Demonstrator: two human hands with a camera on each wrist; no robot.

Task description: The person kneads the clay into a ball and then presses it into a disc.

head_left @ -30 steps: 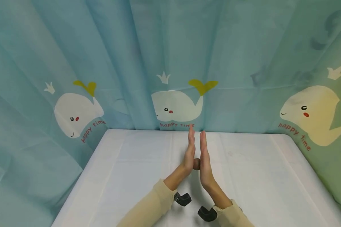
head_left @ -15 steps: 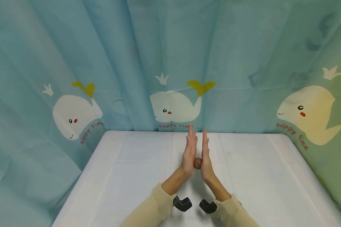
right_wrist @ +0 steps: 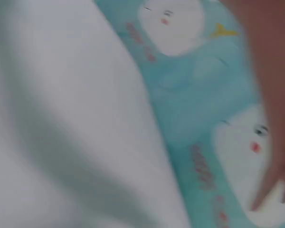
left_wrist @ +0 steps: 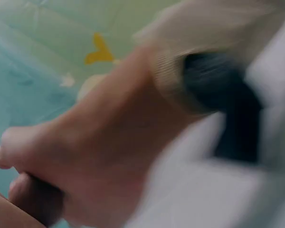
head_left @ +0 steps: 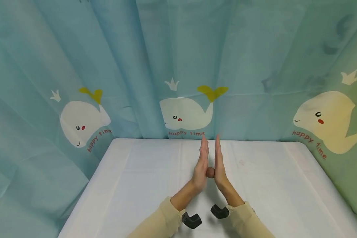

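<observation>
A small brown ball is caught between two upright palms over the table in the head view. My left hand presses it from the left with straight fingers pointing away from me. From the other side my right hand presses flat, its fingers straight too. The left wrist view shows the ball dark and shaded beneath a blurred palm, with part of another hand at the lower left corner. In the right wrist view, a blurred hand runs down the right edge, and the ball is out of sight.
A white-covered table spreads under the hands. Behind it hangs a blue-green curtain printed with white whales. Black wrist cameras stick out inward from both beige sleeves, close to each other.
The palms have slid against each other: the right hand has moved forward, the left slightly back. The ball stays between them and has turned, showing a different side.
</observation>
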